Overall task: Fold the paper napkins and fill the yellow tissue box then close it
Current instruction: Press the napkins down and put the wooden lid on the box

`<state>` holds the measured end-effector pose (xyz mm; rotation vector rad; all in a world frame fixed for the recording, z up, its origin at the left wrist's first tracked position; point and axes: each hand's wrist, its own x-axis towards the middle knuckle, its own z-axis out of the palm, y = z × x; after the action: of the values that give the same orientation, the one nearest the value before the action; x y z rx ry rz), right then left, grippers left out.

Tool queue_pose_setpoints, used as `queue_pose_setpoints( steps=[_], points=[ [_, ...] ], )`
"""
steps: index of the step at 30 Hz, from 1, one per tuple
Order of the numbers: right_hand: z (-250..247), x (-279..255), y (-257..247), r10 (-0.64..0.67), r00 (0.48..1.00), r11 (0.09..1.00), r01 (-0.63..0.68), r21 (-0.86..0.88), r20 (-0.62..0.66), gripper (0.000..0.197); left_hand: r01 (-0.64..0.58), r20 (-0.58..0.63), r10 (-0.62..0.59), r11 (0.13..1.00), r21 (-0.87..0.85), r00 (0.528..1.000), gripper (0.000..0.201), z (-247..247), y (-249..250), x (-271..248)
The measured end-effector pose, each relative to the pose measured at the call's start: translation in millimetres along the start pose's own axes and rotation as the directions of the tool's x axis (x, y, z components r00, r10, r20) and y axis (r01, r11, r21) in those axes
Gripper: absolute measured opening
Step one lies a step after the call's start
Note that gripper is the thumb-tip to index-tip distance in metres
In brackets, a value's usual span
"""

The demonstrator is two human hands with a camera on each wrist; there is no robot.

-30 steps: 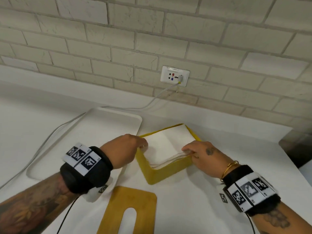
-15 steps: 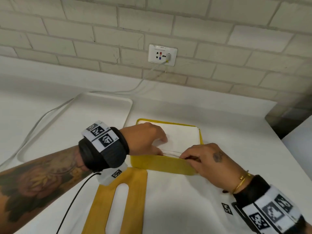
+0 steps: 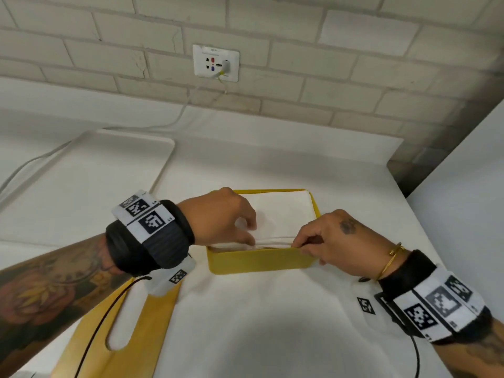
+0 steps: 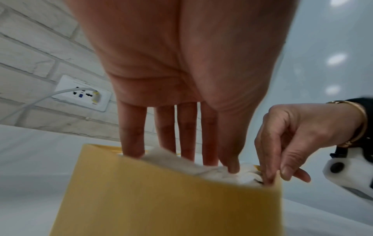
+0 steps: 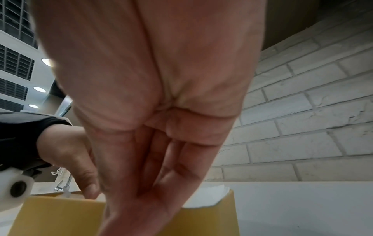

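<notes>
A white tray (image 3: 90,170) lies at the far left of the counter (image 3: 272,323), with a white cable (image 3: 32,162) running behind it to a wall outlet (image 3: 215,62). A yellow lid (image 3: 152,323) with a slot opening lies flat on the counter at the near left, partly under the left forearm.

The left hand (image 3: 218,219) reaches into the yellow tissue box (image 3: 259,261) from its left side. In the left wrist view its fingers (image 4: 133,135) are extended and its thumb presses down on the paper napkins (image 3: 283,214); the hand grips nothing.

The yellow tissue box stands on the counter at centre, open at the top, with the stack of paper napkins inside, level with its rim.

The right hand (image 3: 335,241) is at the near right corner of the box. Its finger and thumb are curled and pinch the near wall at the rim, beside the napkin edges.
</notes>
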<state>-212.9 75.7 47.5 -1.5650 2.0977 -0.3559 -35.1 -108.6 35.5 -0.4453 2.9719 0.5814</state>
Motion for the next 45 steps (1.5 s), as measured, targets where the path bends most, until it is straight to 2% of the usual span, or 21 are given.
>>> queue_pose_setpoints(
  steps=[5, 8, 10, 11, 14, 16, 20, 24, 28, 33, 35, 38, 39, 43, 45],
  points=[
    [-11.6, -10.7, 12.3, -0.086, 0.996, 0.996, 0.086, 0.04, 0.0, 0.008, 0.013, -0.056, -0.015, 0.999, -0.041, 0.998, 0.013, 9.9, 21.7, 3.4],
    [-20.4, -7.4, 16.9, -0.108, 0.983, 0.985, 0.126, 0.116, -0.148, 0.005, 0.042, -0.067, -0.05, 0.992, -0.119, 0.997, 0.012, 6.3, 20.2, 5.0],
    [-22.0, -1.1, 22.6, -0.13, 0.971, 0.983, 0.153, 0.105, -0.2, 0.006, 0.072, -0.066, -0.085, 0.982, -0.177, 0.994, 0.008, 5.5, 18.6, 5.4],
    [-21.7, 2.6, 25.5, -0.147, 0.971, 0.984, 0.163, 0.073, -0.188, 0.01, 0.088, -0.063, -0.102, 0.976, -0.2, 0.993, 0.006, 4.9, 18.9, 4.8],
    [-19.1, 14.3, 33.7, -0.195, 0.977, 0.978, 0.187, -0.096, -0.085, 0.021, 0.114, -0.056, -0.125, 0.979, -0.167, 0.991, 0.021, 4.8, 20.6, 3.7],
    [-19.3, 18.8, 35.1, -0.205, 0.978, 0.967, 0.197, -0.162, -0.031, 0.025, 0.108, -0.058, -0.116, 0.986, -0.127, 0.992, 0.018, 6.0, 22.1, 4.0],
    [-20.3, 24.2, 36.9, -0.273, 0.962, 0.947, 0.266, -0.179, -0.012, 0.024, 0.108, -0.088, -0.12, 0.986, -0.127, 0.989, 0.007, 9.7, 21.7, 4.5],
    [-20.2, 29.7, 42.2, -0.292, 0.956, 0.947, 0.282, -0.156, -0.043, 0.031, 0.114, -0.164, -0.161, 0.957, -0.267, 0.973, 0.006, 4.3, 18.7, 4.3],
    [-20.3, 37.7, 47.5, -0.334, 0.941, 0.935, 0.324, -0.144, -0.053, 0.024, 0.133, -0.176, -0.178, 0.962, -0.239, 0.968, 0.002, 2.2, 16.5, 2.2],
    [-24.6, 45.2, 55.5, -0.234, 0.972, 0.97, 0.234, -0.058, 0.009, 0.018, 0.212, -0.128, -0.249, 0.945, -0.249, 0.96, 0.031, 4.0, 8.1, -6.5],
    [-23.3, 48.4, 56.1, -0.211, 0.977, 0.976, 0.211, -0.046, -0.002, 0.018, 0.24, -0.118, -0.273, 0.942, -0.235, 0.955, 0.031, 1.9, 7.6, -8.0],
    [-19.8, 51.5, 55.4, -0.156, 0.987, 0.986, 0.158, 0.048, -0.035, 0.014, 0.248, -0.136, -0.246, 0.969, -0.003, 0.96, 0.022, -0.5, 4.7, -8.2],
    [-18.8, 51.9, 55.0, -0.137, 0.989, 0.986, 0.141, 0.09, -0.046, 0.013, 0.24, -0.142, -0.234, 0.97, 0.026, 0.962, 0.02, -1.3, 1.8, -9.2],
    [-14.9, 51.8, 52.7, -0.095, 0.992, 0.986, 0.105, 0.126, -0.087, 0.01, 0.282, -0.1, -0.285, 0.958, -0.045, 0.953, 0.021, -4.4, -6.8, -15.1],
    [-12.5, 52.3, 52.2, -0.099, 0.989, 0.992, 0.108, 0.073, -0.109, 0.007, 0.266, -0.126, -0.259, 0.963, 0.04, 0.958, 0.02, -1.8, -5.4, -12.9]
  ],
)
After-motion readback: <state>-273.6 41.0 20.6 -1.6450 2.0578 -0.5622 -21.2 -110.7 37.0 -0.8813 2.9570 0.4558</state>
